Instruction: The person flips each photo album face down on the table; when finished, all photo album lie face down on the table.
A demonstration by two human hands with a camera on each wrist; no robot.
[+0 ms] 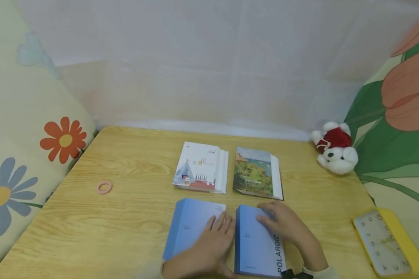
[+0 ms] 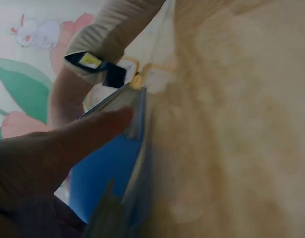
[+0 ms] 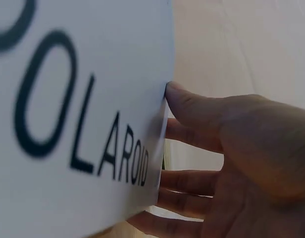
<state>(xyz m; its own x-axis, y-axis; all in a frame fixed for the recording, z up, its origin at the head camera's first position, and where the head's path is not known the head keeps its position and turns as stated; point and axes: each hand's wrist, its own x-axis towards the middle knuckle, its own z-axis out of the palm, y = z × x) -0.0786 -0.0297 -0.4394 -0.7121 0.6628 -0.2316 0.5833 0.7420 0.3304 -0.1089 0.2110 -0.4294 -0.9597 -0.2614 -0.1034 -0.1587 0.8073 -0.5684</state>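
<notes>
Two thick blue books lie side by side at the table's near edge in the head view. On the left blue book rests my left hand, its fingers laid over the right edge and its thumb stretched toward the other book. The right blue book carries black POLAROID lettering along its right side. My right hand holds this book at its upper right edge. In the right wrist view, the thumb presses the cover's edge and the other fingers reach along the side, their tips partly hidden.
Behind the blue books lie a white illustrated book and a landscape-covered book. A pink ring is at left. A white plush toy sits at the back right corner, and a yellow clock at the right edge.
</notes>
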